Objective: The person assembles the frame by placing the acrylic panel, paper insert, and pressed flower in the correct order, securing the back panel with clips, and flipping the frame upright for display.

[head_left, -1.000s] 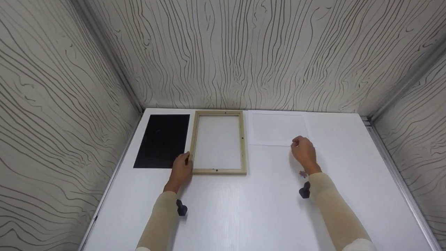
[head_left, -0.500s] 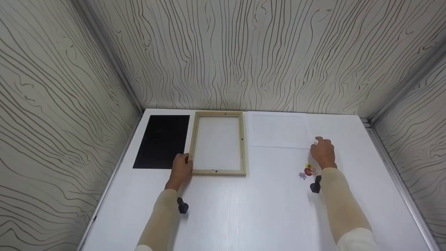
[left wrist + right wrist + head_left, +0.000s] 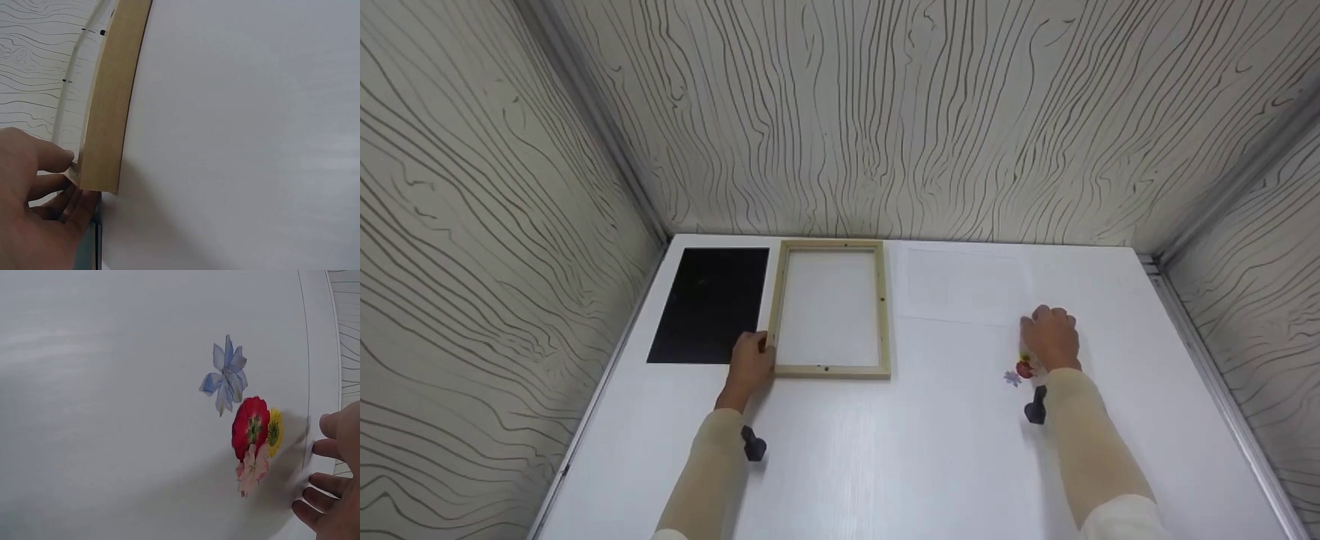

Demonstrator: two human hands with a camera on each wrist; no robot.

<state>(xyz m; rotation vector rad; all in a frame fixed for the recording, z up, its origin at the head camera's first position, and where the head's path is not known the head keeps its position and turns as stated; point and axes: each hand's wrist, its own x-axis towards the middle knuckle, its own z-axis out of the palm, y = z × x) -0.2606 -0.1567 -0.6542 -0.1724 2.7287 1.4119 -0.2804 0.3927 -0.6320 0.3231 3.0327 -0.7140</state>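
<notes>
Head view, and what catches my eye is how the pale sheet (image 3: 960, 285) lies to the right hand (image 3: 1051, 337). It rests near the far edge of the desk (image 3: 840, 465), just right of the wooden frame (image 3: 840, 370), its long side running left to right along that edge, while the frame's long side points from far edge to near: a quarter turn between the two. The sheet's near right corner is at the right hand, so the sheet stretches away leftward from that grip, and the right hand is plainly the nearer one. From the right wrist, the fingertips (image 3: 322, 448) are at the sheet's edge; whether they pinch it I can't tell. Across from it, the left hand (image 3: 750, 364) has thumb and fingers clamped on the frame's near left corner, beside the black panel (image 3: 709, 304). On the near side of the sheet lies a red flower (image 3: 247, 422), touching a yellow flower (image 3: 275, 430) and a pink flower (image 3: 251, 468), with a blue flower (image 3: 226, 377) just beside.
</notes>
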